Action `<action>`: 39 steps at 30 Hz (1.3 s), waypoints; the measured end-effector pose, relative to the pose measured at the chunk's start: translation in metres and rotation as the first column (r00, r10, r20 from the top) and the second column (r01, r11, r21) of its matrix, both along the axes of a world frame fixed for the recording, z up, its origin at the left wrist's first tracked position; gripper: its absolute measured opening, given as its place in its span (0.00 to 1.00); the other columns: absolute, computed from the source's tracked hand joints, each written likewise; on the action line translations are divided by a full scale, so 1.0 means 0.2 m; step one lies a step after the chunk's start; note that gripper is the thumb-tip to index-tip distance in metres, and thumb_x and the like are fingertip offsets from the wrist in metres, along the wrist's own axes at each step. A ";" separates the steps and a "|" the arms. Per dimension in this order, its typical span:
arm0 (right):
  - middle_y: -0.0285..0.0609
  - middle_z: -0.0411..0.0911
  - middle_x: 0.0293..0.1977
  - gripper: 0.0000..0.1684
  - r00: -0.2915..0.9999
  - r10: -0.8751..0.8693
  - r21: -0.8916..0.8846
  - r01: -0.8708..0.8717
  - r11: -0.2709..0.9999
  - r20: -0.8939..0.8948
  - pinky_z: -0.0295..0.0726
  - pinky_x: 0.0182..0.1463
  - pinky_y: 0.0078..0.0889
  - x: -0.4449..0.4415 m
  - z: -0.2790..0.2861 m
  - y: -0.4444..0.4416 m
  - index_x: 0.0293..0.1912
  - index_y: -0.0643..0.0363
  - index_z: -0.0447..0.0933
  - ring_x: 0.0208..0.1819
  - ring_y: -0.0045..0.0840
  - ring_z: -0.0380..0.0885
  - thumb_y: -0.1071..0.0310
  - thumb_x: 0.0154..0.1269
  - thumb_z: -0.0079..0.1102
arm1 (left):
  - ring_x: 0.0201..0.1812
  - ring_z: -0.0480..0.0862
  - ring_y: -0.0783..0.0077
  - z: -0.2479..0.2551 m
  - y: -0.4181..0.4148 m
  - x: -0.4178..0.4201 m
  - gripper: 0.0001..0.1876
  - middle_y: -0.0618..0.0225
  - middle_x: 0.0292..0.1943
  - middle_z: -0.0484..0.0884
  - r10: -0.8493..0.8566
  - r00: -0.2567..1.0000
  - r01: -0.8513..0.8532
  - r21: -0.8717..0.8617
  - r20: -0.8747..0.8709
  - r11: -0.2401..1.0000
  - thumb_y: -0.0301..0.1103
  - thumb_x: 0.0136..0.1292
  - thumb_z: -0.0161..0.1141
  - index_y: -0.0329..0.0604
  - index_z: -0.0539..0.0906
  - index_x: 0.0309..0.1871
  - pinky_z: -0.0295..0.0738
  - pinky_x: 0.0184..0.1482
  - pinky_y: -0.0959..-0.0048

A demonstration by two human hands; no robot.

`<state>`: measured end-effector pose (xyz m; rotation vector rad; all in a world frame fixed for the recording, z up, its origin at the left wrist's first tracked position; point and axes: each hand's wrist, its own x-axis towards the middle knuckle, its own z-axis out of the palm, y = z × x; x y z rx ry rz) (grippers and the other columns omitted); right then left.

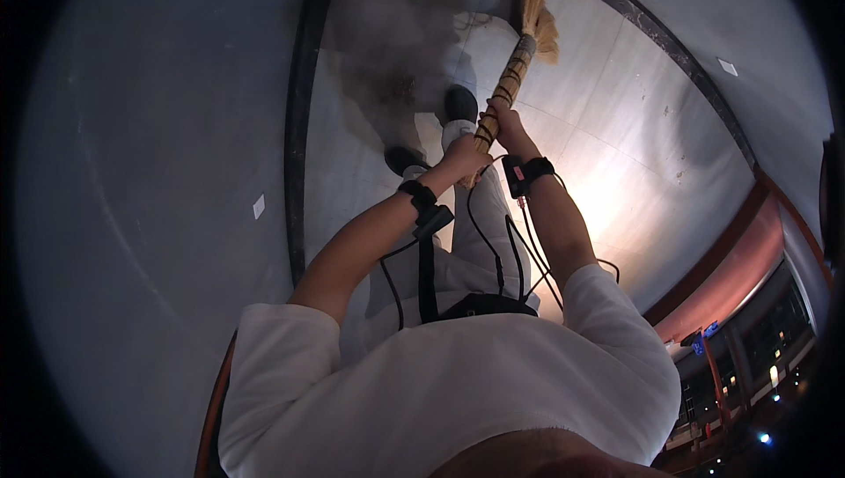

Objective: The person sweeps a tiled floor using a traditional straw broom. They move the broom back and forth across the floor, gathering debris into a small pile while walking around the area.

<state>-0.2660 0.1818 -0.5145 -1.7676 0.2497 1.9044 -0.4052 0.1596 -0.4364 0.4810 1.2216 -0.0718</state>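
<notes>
A straw broom (509, 78), its thick handle bound with dark bands, slants from my thighs up to the right over the tiled floor. My left hand (467, 156) grips the handle near its butt end. Farther up the handle, closer to the bristles, my right hand (503, 123) is closed round it. The pale bristles (538, 19) are spread near the far wall; whether they touch the floor I cannot tell. Each wrist wears a black strap with a device, and cables run from them towards my waist.
Dark skirting (300, 115) edges the left wall, and marbled skirting (634, 9) curves along the far right one. My shoes (460, 103) stand on the tiles. A pinkish panel with a red-brown border (719, 260) lies at right, below it dark windows with lights.
</notes>
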 end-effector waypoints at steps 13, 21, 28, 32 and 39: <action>0.42 0.74 0.27 0.20 0.932 0.344 -0.072 -0.337 0.939 0.118 0.76 0.30 0.30 -0.19 -0.47 -0.18 0.36 0.68 0.72 0.28 0.29 0.76 0.60 0.49 0.59 | 0.15 0.74 0.72 -0.05 -0.07 -0.21 0.07 0.67 0.17 0.72 0.492 0.870 -0.435 -0.463 0.003 0.772 0.29 0.51 0.59 0.39 0.72 0.29 0.71 0.16 0.72; 0.43 0.75 0.30 0.23 0.837 0.533 -0.218 -0.547 0.809 -0.122 0.77 0.29 0.31 -0.77 -0.17 -0.31 0.37 0.69 0.71 0.30 0.29 0.77 0.58 0.47 0.59 | 0.13 0.73 0.73 0.06 -0.44 -0.64 0.06 0.67 0.17 0.72 0.457 0.854 -0.519 -0.374 -0.247 0.769 0.29 0.52 0.56 0.39 0.72 0.31 0.69 0.13 0.73; 0.44 0.76 0.26 0.21 0.808 0.586 -0.060 -0.589 0.806 -0.062 0.77 0.28 0.29 -0.92 0.00 -0.60 0.30 0.70 0.72 0.25 0.29 0.77 0.59 0.44 0.63 | 0.13 0.73 0.72 0.33 -0.66 -0.75 0.07 0.66 0.17 0.72 0.495 0.832 -0.554 -0.324 -0.251 0.766 0.29 0.51 0.55 0.38 0.71 0.32 0.71 0.13 0.72; 0.43 0.74 0.24 0.21 0.718 0.690 -0.230 -0.659 0.716 0.091 0.73 0.23 0.30 -0.84 0.10 -0.51 0.31 0.68 0.74 0.22 0.28 0.75 0.59 0.43 0.64 | 0.13 0.72 0.74 0.43 -0.59 -0.63 0.07 0.67 0.18 0.71 0.541 0.810 -0.586 -0.297 -0.226 0.754 0.28 0.53 0.55 0.38 0.71 0.32 0.70 0.13 0.73; 0.43 0.75 0.22 0.20 0.746 0.533 0.003 -0.583 0.813 0.400 0.74 0.27 0.27 -0.55 -0.07 -0.04 0.30 0.69 0.73 0.24 0.26 0.76 0.59 0.48 0.61 | 0.14 0.73 0.74 0.10 -0.19 -0.39 0.05 0.69 0.17 0.72 0.627 0.779 -0.601 -0.301 -0.013 0.740 0.31 0.57 0.54 0.41 0.72 0.32 0.71 0.14 0.73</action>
